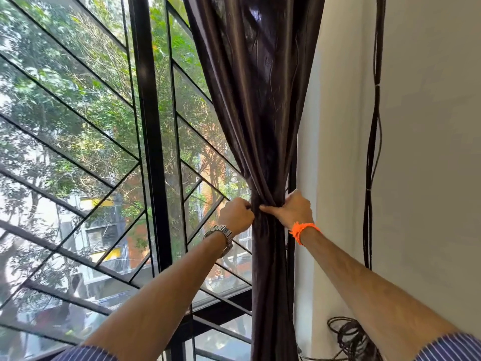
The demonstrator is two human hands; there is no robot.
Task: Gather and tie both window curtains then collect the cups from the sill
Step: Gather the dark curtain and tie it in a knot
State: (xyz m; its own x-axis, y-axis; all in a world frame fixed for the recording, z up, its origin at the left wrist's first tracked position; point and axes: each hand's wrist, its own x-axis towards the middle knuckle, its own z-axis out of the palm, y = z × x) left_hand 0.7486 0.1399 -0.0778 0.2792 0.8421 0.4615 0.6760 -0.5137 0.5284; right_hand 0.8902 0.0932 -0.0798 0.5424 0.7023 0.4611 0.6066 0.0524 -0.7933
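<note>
A dark brown satin curtain point(260, 113) hangs at the right side of the window, bunched into a narrow waist about two thirds of the way down. My left hand point(236, 214), with a metal watch on the wrist, grips the gathered fabric from the left with curled fingers. From the right, my right hand point(292, 210), an orange thread band at its wrist, wraps round the same waist with the thumb laid across the front. Below the hands the curtain falls straight down. No cups and no sill top show in this view.
Black window frame point(148, 142) with diagonal bars stands left of the curtain, trees and buildings behind the glass. A white wall point(429, 152) lies to the right, with black cables point(372, 157) hanging down it and a coil of cable point(351, 334) near the floor.
</note>
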